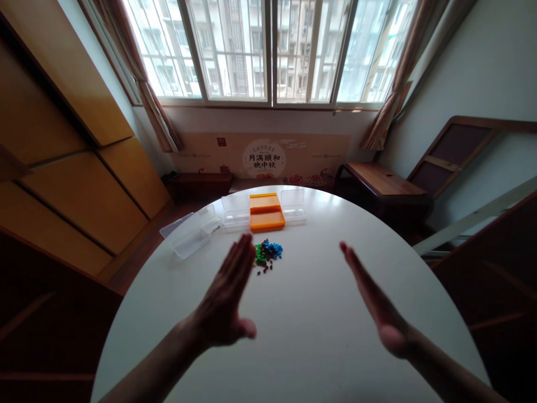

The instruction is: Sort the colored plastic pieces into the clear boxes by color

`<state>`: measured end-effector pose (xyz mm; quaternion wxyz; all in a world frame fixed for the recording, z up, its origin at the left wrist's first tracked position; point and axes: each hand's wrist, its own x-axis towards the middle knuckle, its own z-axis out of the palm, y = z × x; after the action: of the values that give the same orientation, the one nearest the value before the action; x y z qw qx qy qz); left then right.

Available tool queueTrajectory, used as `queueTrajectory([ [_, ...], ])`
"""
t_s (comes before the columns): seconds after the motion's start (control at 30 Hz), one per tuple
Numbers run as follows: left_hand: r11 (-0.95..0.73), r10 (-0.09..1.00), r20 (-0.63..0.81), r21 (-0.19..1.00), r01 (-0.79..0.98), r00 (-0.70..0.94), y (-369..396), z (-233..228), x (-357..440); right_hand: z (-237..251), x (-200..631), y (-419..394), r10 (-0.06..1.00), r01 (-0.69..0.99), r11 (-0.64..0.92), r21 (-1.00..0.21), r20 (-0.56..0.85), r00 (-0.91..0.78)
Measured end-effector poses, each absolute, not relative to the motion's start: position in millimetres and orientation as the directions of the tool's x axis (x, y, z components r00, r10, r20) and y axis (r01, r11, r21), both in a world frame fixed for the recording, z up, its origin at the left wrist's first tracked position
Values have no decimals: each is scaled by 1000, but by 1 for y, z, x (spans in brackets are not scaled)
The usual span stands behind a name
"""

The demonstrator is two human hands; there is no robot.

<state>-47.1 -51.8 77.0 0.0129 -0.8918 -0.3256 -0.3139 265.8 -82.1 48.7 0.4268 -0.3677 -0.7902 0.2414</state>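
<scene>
My left hand [224, 296] is raised over the white round table [319, 336], fingers stretched out and thumb apart, with nothing in it. Beyond its fingertips lies a loose pile of small blue, green and dark brown pieces [271, 251], partly hidden by the fingers; they are too small to name surely. On the right, my right hand [375, 302] is held edge-on with straight fingers, also bare, and touches nothing. Behind the pile sits an open orange box [267, 218] with its lid tilted back.
Clear plastic boxes with open lids flank the orange one: one clear box [293, 212] on its right, another clear box [235, 217] on its left. A larger clear container [191, 240] stands near the table's left edge. A wooden bench [384, 179] is beyond the table.
</scene>
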Motion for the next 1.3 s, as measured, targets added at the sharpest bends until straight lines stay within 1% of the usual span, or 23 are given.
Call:
queueTrajectory([
  [0.03,-836,544,407,189,515,734,-60,72,-45,43,259,-87,725,414,671,-615,425,-543],
  [0.07,-854,519,264,212,475,813,-66,66,-44,37,254,-90,656,439,726,-529,343,-672],
  [0.1,-855,499,139,239,460,856,-70,59,-43,32,249,-92,605,452,759,-469,249,-757],
  [0.13,-851,481,45,267,453,876,-72,53,-43,27,245,-91,570,460,776,-431,170,-804],
  [0.17,-845,463,-8,298,444,887,-72,46,-43,24,242,-90,553,469,781,-413,107,-826],
  [0.23,-826,460,-51,342,449,886,-70,38,-43,20,239,-87,552,491,761,-425,26,-833],
  [0.37,-812,476,-66,351,467,877,-68,35,-43,20,239,-84,566,520,721,-459,-43,-823],
  [0.5,-815,485,-41,340,469,873,-71,39,-42,21,239,-85,570,519,720,-462,-34,-821],
  [0.63,-807,491,-44,351,474,870,-70,38,-41,20,239,-84,570,520,720,-461,-35,-821],
  [0.7,-792,495,-36,392,467,868,-68,34,-42,18,239,-83,572,519,722,-457,-28,-820],
  [0.73,-771,511,-18,433,467,860,-67,32,-44,17,239,-83,577,521,723,-455,-18,-816],
  [0.77,-733,552,14,485,477,834,-65,29,-46,15,239,-83,591,529,718,-451,-6,-807],
  [0.8,-673,622,63,554,491,781,-63,26,-49,13,238,-83,617,549,706,-447,8,-787],
  [0.83,-573,734,113,632,521,670,-60,23,-53,10,238,-84,656,580,683,-443,24,-754],
  [0.87,-444,863,161,693,568,478,-56,20,-57,7,238,-84,701,618,653,-437,41,-712],
  [0.9,-327,942,203,721,611,266,-51,17,-62,3,237,-83,742,654,622,-430,57,-668],
  [0.93,-247,965,244,724,644,95,-44,15,-66,0,235,-82,772,683,598,-420,71,-632],
  [0.97,-208,959,283,706,677,-1,-37,13,-70,-3,233,-79,788,701,585,-409,83,-610],
  [1.0,-185,955,295,664,725,-27,-28,11,-72,-5,230,-74,794,709,583,-397,91,-601],
  [1.1,-158,963,269,506,848,19,2,6,-74,-7,213,-44,789,707,596,-381,116,-603],
  [1.17,-144,978,202,440,886,58,20,3,-68,-4,195,-14,792,699,594,-397,141,-593],
  [1.23,-166,979,173,374,912,108,35,0,-60,0,177,17,796,697,588,-411,140,-589],
  [1.3,-203,976,144,328,923,164,46,-1,-51,4,161,43,773,675,609,-416,124,-622],
])
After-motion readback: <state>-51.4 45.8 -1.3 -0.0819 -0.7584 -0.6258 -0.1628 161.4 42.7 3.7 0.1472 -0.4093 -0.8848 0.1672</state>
